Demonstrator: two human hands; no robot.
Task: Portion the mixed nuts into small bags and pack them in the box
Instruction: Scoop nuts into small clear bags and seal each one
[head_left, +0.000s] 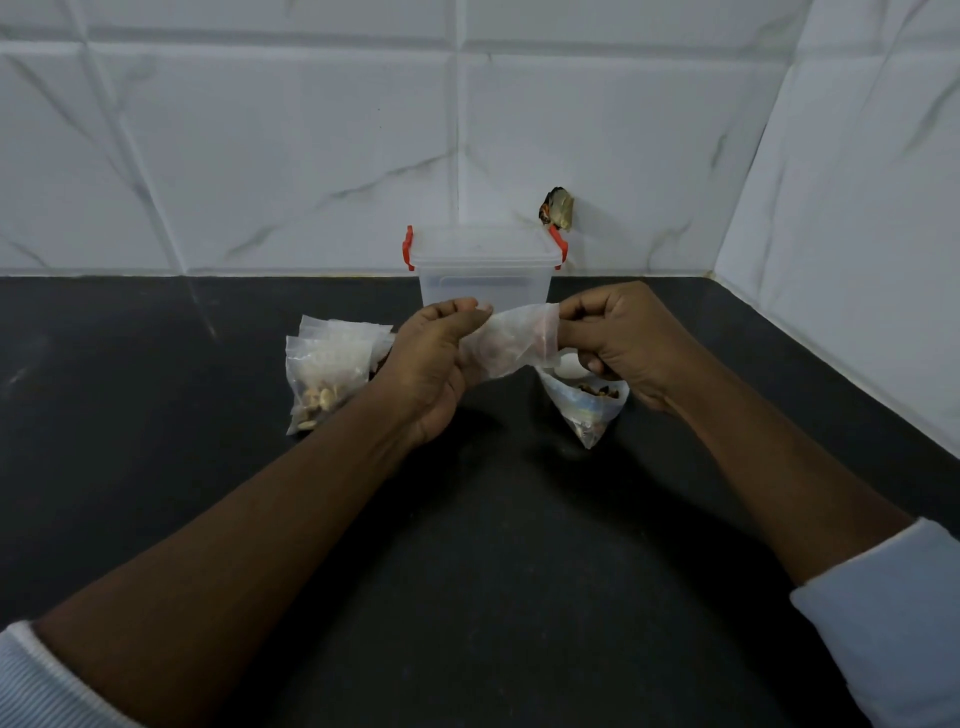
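A small clear bag (511, 340) hangs above the dark counter, held by both hands at its two ends. My left hand (431, 364) pinches its left end and my right hand (621, 340) pinches its right end. Behind them stands a clear plastic box (485, 270) with its lid on and red clips at the sides. A pile of small bags with nuts (327, 369) lies to the left of my left hand. Under my right hand sits an open bag of mixed nuts (589, 410) with a white scoop-like object (569, 368) in it.
The black counter (467, 545) runs to a white marbled tile wall at the back and right. A small crumpled dark object (558, 209) sits against the wall behind the box.
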